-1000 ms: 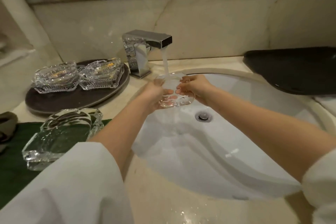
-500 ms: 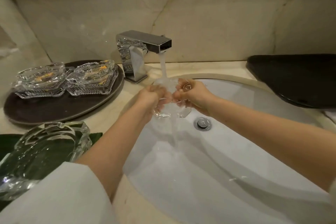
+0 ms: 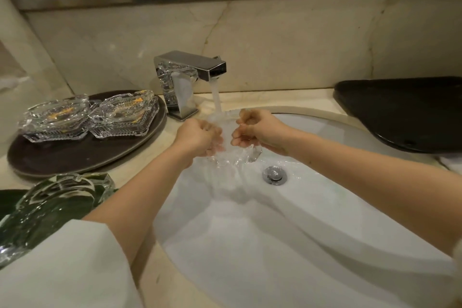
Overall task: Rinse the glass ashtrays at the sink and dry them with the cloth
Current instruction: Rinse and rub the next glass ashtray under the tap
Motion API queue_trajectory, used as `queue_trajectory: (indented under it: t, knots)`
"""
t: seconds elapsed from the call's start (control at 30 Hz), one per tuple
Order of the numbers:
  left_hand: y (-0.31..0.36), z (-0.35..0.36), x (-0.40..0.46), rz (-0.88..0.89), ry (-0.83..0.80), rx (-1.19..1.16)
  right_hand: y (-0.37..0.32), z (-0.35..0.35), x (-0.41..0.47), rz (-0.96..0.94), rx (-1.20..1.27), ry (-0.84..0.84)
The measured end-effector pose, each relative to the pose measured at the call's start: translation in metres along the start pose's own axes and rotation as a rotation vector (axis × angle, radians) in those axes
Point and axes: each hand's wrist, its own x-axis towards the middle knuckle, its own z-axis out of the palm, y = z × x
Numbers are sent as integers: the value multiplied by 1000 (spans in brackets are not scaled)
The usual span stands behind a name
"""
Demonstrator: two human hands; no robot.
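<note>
Under the running chrome tap point(image 3: 190, 77) I hold a clear glass ashtray point(image 3: 233, 155) over the white sink point(image 3: 325, 220). My left hand point(image 3: 200, 137) grips its left edge and my right hand point(image 3: 257, 132) grips its right edge, fingers curled round the glass. Water pours over the ashtray and streams down into the basin. Two more glass ashtrays point(image 3: 56, 117) point(image 3: 125, 115) with yellowish residue sit on a round dark tray point(image 3: 75, 157) at the left. Another large glass ashtray point(image 3: 50, 207) lies on a dark green cloth point(image 3: 10, 201) at the near left.
The drain plug point(image 3: 274, 174) sits just right of the falling water. A black tray point(image 3: 410, 112) lies on the counter at the right. A marble wall and a mirror frame stand behind the tap.
The ashtray has tipped from lying flatter under the stream to a steeper tilt, and both hands have curled tighter round its edges. The view has shifted slightly.
</note>
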Motion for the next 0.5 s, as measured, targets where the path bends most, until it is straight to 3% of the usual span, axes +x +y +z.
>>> queue_trajectory:
  t: [0.1, 0.33, 0.5]
  knots:
    - [1, 0, 1, -28, -1, -37, -2, -1, 0, 1, 29, -33]
    - [5, -3, -4, -79, -66, -141, 0, 13, 3, 7, 55, 202]
    - [9, -6, -8, -82, -67, -144, -7, 10, -7, 150, -124, 72]
